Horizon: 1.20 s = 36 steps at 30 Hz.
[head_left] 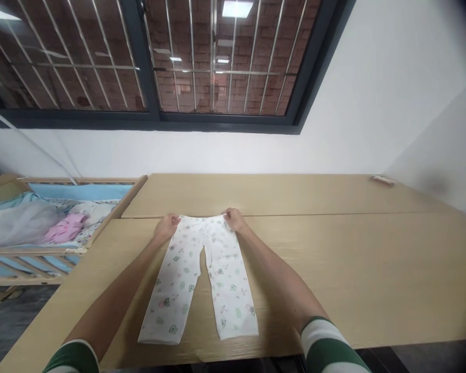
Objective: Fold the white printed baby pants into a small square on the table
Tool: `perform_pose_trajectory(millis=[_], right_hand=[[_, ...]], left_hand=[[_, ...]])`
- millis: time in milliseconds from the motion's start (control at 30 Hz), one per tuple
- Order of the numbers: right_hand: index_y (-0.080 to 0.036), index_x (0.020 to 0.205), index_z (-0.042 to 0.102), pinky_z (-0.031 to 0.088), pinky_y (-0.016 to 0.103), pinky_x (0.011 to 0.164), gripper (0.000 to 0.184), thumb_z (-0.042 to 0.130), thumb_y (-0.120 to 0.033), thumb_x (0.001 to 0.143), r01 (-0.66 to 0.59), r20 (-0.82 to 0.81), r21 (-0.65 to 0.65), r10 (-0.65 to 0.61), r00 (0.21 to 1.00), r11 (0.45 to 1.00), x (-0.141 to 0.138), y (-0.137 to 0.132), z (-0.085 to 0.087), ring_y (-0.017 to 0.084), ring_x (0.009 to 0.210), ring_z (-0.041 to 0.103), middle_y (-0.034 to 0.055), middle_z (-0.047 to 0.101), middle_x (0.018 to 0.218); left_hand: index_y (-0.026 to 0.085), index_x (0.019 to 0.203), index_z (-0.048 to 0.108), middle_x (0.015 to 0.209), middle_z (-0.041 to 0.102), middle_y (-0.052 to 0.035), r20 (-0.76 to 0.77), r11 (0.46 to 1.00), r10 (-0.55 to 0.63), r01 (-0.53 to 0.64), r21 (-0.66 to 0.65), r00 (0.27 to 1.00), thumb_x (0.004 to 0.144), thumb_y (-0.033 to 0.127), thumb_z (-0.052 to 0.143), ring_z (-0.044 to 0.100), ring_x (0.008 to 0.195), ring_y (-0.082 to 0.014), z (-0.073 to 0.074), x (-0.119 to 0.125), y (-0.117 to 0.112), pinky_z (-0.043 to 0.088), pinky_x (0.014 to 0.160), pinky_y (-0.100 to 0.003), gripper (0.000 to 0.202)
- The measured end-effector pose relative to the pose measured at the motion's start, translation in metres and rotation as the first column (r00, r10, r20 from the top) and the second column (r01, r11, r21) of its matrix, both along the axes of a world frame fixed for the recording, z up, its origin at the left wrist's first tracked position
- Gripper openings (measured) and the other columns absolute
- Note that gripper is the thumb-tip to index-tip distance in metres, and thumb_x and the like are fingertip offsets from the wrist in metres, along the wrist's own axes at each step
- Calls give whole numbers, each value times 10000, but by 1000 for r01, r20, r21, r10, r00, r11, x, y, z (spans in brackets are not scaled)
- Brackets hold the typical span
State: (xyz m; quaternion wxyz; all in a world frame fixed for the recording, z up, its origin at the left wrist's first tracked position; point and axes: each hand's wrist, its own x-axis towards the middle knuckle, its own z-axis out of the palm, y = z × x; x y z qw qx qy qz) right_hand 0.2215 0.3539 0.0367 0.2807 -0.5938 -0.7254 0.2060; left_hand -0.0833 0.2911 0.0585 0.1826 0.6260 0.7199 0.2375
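A small pair of white pants (186,274) with a scattered green and grey print is spread over the wooden table, waistband away from me and legs toward me. My left hand (168,226) pinches the left corner of the waistband. At the opposite corner, my right hand (235,219) grips the waistband between thumb and fingers. The waistband is drawn straight between both hands. The two legs lie apart, with bare table showing between them.
The wooden table (334,269) has a seam across it and meets a white wall. A small pale object (382,180) lies at its far right. To the left stands a wooden crib (116,207) holding bedding and pink cloth (66,228). A barred window (225,122) is above.
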Motion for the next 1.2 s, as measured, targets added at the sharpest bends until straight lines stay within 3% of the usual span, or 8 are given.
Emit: perform_pose_trajectory(millis=[133,300,400,533,633,733,967,1200], right_hand=[[-197,912,659,469,235,753,127,627,-100,835,56,-2,-39,-57,998,998,2,15,-16,162,839,645,18,702,866],[-195,918,658,476,223,735,90,649,-145,844,59,-12,-88,-60,998,994,4,19,-20,146,812,646,19,712,871],[-180,907,671,483,224,725,69,679,-191,839,36,-28,-119,-39,999,992,7,19,-16,146,788,650,30,717,857],[-171,894,682,488,218,727,87,706,-198,816,19,-45,-152,-26,999,988,9,20,-9,142,772,657,28,720,829],[-169,927,680,492,224,743,134,722,-209,806,33,-49,-160,-42,998,987,9,18,-4,149,796,662,35,724,857],[-169,940,676,494,232,746,165,734,-208,791,38,-56,-171,-48,997,985,9,13,2,155,794,666,32,719,845],[-166,900,656,482,229,703,180,738,-162,740,29,-123,-191,-53,991,981,2,2,26,145,721,640,8,685,763],[-166,1080,591,483,226,616,273,668,-264,838,0,-280,-152,-43,959,988,-56,-4,47,136,688,632,28,676,853]], left_hand=[[209,929,672,988,749,-112,-53,999,20,-22,-34,998,943,354,538,686,967,-267,2,8,6,488,798,-320,198],[175,1105,637,1205,674,-172,-105,999,-4,8,35,995,977,287,458,587,1201,-302,28,32,-18,435,1001,-405,247],[195,1107,631,1195,677,-127,-106,989,-131,137,52,986,997,324,443,596,1171,-260,41,72,-65,440,1003,-376,254],[222,820,677,746,696,-23,-52,911,-411,408,-54,910,951,522,522,667,753,-203,43,147,-156,507,756,-324,362],[167,850,722,763,709,-124,-92,821,-560,536,-199,824,923,645,460,689,756,-300,37,193,-209,512,745,-439,550],[128,919,749,887,726,-229,-119,779,-606,555,-294,787,868,623,517,693,882,-404,29,215,-231,502,777,-517,549],[165,848,739,860,737,-183,-44,768,-614,583,-266,788,847,323,514,692,815,-318,26,205,-231,465,712,-402,275],[219,649,499,595,588,3,369,897,-389,438,-54,844,942,387,460,518,562,-143,51,134,-254,287,554,-298,340]])
